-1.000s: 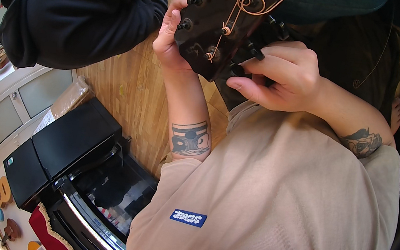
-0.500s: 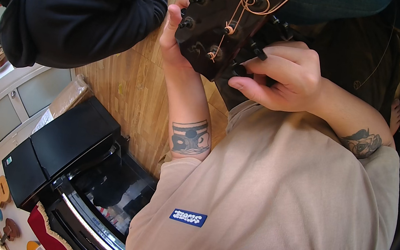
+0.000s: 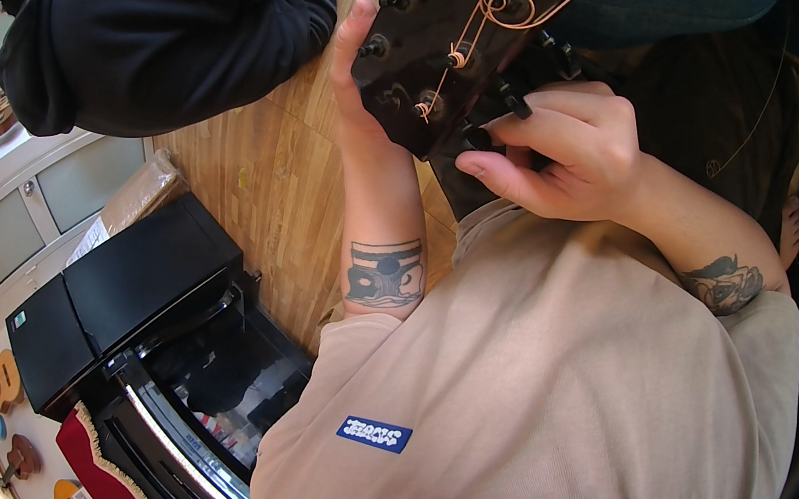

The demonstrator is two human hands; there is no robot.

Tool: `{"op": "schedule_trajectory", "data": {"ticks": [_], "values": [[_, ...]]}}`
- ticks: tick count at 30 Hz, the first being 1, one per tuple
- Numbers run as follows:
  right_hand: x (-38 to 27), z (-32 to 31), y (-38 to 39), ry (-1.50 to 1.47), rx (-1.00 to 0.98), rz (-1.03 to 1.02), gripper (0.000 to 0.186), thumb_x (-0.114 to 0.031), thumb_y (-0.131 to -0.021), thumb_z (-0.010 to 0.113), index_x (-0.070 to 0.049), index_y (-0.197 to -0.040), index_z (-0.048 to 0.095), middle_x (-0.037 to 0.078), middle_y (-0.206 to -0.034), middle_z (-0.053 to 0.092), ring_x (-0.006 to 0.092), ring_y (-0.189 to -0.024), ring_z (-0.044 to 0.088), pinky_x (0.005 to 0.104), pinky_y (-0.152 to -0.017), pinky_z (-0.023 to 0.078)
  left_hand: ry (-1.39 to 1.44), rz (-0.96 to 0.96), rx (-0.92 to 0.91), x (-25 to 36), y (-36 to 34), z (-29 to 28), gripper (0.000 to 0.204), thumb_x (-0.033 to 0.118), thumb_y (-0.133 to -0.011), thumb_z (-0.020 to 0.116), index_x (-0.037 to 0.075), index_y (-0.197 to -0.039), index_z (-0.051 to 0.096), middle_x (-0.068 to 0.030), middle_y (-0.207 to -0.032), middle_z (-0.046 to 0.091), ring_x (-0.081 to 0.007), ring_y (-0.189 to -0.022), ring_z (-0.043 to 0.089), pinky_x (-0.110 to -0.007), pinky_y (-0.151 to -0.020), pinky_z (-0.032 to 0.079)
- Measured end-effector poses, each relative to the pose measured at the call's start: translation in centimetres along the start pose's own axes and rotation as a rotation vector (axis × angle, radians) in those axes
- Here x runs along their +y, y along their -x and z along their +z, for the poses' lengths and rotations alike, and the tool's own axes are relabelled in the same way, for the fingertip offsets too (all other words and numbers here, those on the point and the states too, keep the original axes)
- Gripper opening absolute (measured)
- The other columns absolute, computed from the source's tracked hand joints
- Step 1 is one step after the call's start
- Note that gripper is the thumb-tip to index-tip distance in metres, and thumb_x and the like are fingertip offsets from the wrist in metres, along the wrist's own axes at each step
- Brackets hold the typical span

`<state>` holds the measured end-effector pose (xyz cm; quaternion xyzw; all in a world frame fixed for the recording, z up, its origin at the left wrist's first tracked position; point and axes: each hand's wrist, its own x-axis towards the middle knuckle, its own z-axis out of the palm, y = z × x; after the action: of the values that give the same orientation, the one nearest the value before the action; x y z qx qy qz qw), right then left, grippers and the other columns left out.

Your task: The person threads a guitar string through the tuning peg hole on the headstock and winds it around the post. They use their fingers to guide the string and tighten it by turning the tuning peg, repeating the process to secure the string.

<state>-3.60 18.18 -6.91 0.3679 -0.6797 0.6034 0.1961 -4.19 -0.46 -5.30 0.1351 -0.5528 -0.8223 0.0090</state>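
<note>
A dark guitar headstock [image 3: 431, 11] with black tuners and looped copper-coloured strings [image 3: 497, 5] fills the top centre. My left hand [image 3: 355, 92] is at its left edge, one digit stretched upward and the other fingers hidden behind the headstock. My right hand [image 3: 574, 151] is closed round a black tuning peg [image 3: 478, 139] at the lower right edge, thumb low and index finger curled.
A person in a dark hoodie [image 3: 154, 41] is at upper left. A black printer-like machine [image 3: 145, 267], red fringed cloth [image 3: 95, 457] and wall-hung small stringed instruments [image 3: 4, 379] are lower left. A white door [image 3: 7, 238] stands behind them, beside wooden flooring [image 3: 267, 182].
My left hand has shifted slightly rightward and its upright digit has risen and straightened, with fewer fingers showing. My right hand stays at the peg.
</note>
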Motion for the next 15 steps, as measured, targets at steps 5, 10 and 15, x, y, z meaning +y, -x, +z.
{"op": "schedule_trajectory", "data": {"ticks": [5,10,15], "values": [[0.1,0.0,0.1,0.002,0.005,0.003,0.03,-0.023,-0.076,0.09,-0.007,-0.07,0.066,0.002,-0.055,0.055,0.0161,-0.043,0.055,0.0259,-0.041,0.045,0.215,-0.108,-0.148,-0.3,-1.0,-0.1,0.059,0.052,-0.099,0.051,0.003,-0.129,0.063,-0.0129,-0.123,0.07,-0.0208,-0.106,0.069,-0.032,-0.089,0.056],[0.1,0.0,0.0,-0.006,0.001,-0.008,0.028,-0.019,-0.075,0.09,-0.005,-0.073,0.067,0.002,-0.055,0.056,0.016,-0.044,0.056,0.0257,-0.042,0.045,0.461,-0.237,-0.359,-1.2,-2.3,-1.0,0.063,0.055,-0.098,0.05,0.002,-0.13,0.062,-0.0128,-0.121,0.07,-0.0205,-0.102,0.07,-0.031,-0.083,0.058],[0.2,-0.2,0.0,-0.023,-0.022,-0.02,0.026,-0.012,-0.073,0.09,-0.002,-0.078,0.067,0.002,-0.056,0.056,0.0152,-0.045,0.057,0.0251,-0.043,0.044,0.519,-0.285,-0.416,-1.3,-2.5,-1.1,0.067,0.059,-0.097,0.05,0.002,-0.13,0.062,-0.0129,-0.119,0.071,-0.0205,-0.098,0.071,-0.031,-0.078,0.06]]}}
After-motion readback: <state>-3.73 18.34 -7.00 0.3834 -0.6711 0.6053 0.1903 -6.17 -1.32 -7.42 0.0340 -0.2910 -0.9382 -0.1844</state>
